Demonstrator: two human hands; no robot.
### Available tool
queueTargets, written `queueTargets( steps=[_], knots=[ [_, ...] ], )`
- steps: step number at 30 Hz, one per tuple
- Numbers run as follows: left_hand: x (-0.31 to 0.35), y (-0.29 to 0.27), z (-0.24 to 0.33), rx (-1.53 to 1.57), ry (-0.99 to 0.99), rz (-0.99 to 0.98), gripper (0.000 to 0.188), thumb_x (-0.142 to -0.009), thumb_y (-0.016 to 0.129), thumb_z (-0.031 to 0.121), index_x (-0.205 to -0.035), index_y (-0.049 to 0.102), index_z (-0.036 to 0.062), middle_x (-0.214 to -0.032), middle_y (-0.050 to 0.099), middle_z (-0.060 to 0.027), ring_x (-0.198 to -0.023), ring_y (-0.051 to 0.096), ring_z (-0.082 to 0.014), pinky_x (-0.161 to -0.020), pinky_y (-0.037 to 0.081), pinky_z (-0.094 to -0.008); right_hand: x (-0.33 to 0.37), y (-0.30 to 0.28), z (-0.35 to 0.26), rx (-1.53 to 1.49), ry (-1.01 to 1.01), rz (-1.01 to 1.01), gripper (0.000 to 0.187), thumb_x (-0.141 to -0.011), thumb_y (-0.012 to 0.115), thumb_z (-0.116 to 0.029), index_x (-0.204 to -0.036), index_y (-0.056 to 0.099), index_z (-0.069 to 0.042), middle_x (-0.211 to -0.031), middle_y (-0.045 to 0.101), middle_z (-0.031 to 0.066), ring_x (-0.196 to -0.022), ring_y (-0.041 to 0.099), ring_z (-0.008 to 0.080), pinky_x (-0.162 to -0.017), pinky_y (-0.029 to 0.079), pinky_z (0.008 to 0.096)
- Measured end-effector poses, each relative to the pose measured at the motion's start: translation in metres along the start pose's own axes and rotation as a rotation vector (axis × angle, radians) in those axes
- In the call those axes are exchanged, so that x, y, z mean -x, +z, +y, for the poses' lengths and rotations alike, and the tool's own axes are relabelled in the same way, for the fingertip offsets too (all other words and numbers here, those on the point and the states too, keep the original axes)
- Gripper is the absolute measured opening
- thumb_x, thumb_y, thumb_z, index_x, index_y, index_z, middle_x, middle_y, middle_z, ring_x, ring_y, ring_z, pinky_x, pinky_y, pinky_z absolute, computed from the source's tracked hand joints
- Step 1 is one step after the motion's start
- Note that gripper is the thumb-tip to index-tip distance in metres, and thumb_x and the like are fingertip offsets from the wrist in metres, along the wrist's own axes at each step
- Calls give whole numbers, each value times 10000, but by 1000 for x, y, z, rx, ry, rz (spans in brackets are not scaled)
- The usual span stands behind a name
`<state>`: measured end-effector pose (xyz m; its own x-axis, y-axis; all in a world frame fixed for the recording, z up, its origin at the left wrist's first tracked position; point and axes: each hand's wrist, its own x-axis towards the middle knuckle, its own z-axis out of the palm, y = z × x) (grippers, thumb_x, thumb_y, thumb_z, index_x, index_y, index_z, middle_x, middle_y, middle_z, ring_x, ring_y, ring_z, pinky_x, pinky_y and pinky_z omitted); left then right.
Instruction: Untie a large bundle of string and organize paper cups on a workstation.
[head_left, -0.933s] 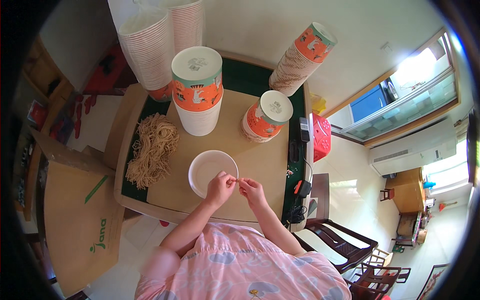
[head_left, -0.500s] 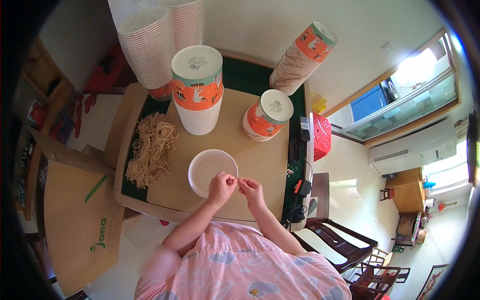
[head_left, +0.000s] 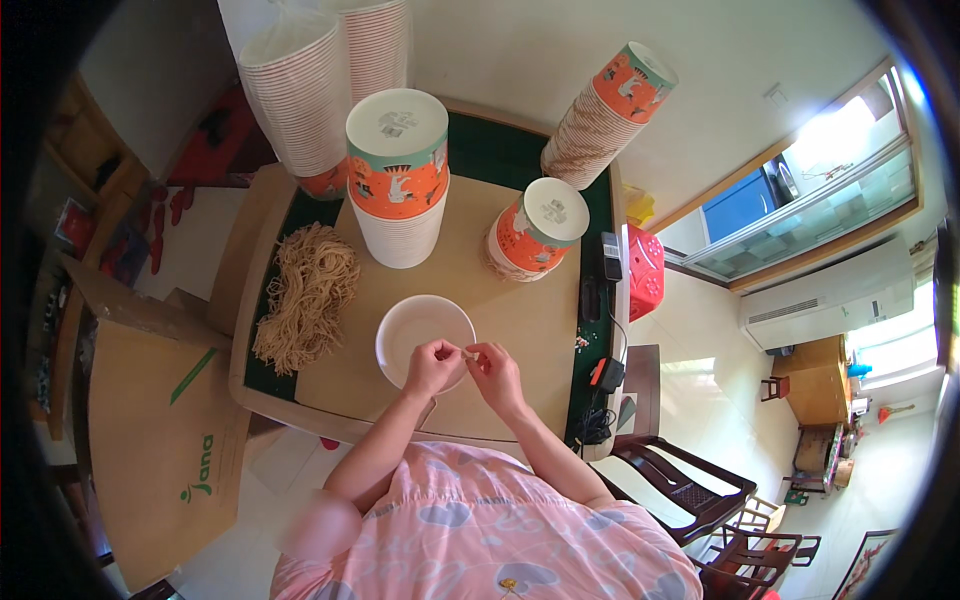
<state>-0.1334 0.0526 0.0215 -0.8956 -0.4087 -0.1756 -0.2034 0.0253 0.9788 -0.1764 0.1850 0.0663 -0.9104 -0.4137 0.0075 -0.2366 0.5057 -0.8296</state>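
A white paper tub (head_left: 405, 335) stands with its mouth up near the table's front edge. Over its near right rim, my left hand (head_left: 433, 368) and my right hand (head_left: 494, 375) meet, fingertips pinched almost together. They pinch a thin tan cord (head_left: 427, 411), a bit of which hangs below my left hand; most of it is hidden by the fingers. Left of the tub lies a loose heap of similar tan cords (head_left: 308, 290). Behind it rises a tall stack of upturned orange and green tubs (head_left: 398, 190), with a shorter stack (head_left: 528, 240) to the right.
A flat cardboard sheet (head_left: 500, 400) covers much of the green tabletop. Bagged tubs (head_left: 292, 100) stand at the back left, and another tub stack (head_left: 597, 120) leans at the back right. Cables and a black-orange adapter (head_left: 606, 376) lie along the right edge. A cardboard box (head_left: 160, 440) sits left.
My hands have shifted slightly up and left over the rim, their fingertips still together. The bit of cord now shows below my left hand. The tub has hardly moved.
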Motion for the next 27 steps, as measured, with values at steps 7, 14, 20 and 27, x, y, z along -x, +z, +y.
queueTargets(
  steps=[7,14,20,27],
  knots=[
    [-1,-6,-3,130,-71,-29,73,-808,600,78,-772,601,15,-674,616,-18,-588,552,-65,-538,437,-209,-1,0,-1,111,-52,-28,109,-761,638,-90,-866,638,-60,-778,588,99,-685,608,236,-608,487,335],
    [1,-3,7,71,58,-21,64,-805,597,52,-856,617,20,-681,627,-24,-574,566,-89,-553,471,-223,-1,2,2,121,-83,-16,82,-756,641,-97,-827,650,-59,-752,580,94,-657,593,230,-596,478,332],
    [6,-2,23,-188,176,-74,89,-779,639,56,-859,643,18,-739,663,-66,-643,627,-122,-606,506,-256,-3,0,0,210,-94,-14,84,-751,624,-89,-823,654,-58,-765,582,105,-686,597,273,-620,483,359],
    [7,4,31,-326,279,6,57,-723,644,28,-770,615,16,-683,629,-104,-607,613,-174,-559,483,-286,-3,-1,-1,265,-112,-19,84,-750,621,-94,-820,657,-62,-776,585,107,-707,595,296,-639,482,375]
  ],
)
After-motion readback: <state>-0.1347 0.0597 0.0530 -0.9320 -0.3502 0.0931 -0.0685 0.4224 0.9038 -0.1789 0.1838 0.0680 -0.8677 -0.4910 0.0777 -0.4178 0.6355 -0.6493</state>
